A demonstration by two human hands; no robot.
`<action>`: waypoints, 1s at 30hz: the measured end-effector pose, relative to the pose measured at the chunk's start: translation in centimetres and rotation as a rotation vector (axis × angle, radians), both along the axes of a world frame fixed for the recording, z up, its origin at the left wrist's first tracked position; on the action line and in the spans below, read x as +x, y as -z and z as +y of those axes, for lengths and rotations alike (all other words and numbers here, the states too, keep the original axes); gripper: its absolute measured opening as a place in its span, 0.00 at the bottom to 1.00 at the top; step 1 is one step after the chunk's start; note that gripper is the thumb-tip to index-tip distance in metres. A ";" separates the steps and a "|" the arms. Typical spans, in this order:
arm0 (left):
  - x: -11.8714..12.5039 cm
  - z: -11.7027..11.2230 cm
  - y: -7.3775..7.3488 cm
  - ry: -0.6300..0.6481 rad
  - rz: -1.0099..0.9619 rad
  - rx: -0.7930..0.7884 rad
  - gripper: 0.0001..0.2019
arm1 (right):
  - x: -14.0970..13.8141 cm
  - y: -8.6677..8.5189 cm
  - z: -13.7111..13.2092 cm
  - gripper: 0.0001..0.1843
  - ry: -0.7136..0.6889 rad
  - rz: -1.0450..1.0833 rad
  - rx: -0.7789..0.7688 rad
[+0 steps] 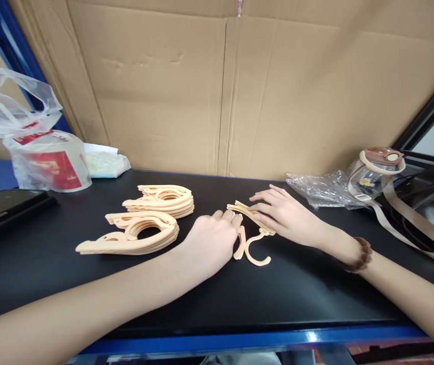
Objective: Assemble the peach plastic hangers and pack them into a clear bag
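My left hand (214, 238) is closed, its fingers curled on a beige plastic piece (240, 244) that looks like a folding hanger arm and mostly hides under the knuckles. Just right of it lies a beige folding hanger (252, 215), its hook (258, 259) pointing toward me. My right hand (288, 215) rests over that hanger with fingers spread, the thumb and index finger touching its arm. Whether both pieces belong to one hanger I cannot tell. Left of my hands lie two stacks of folded beige hangers, a nearer stack (141, 247) and a farther stack (171, 205).
On the black tabletop (277, 299), a phone-like black device (7, 210) and a bagged paper roll (55, 162) stand left, beside a tissue pack (106, 163). Clear plastic wrap (319, 187) and a strapped bottle (376, 172) are at right. Cardboard (156, 91) walls the back.
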State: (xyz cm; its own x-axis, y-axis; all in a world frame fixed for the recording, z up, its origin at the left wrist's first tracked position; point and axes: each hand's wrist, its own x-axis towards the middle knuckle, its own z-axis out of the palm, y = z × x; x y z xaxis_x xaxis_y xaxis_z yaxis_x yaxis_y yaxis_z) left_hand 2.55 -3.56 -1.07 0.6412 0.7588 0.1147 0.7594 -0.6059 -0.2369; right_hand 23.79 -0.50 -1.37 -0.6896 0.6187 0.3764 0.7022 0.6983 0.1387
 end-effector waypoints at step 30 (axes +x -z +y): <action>-1.0 1.1 1.3 0.055 -0.190 -0.085 0.26 | 0.9 -0.1 -0.5 0.04 0.193 0.700 -0.368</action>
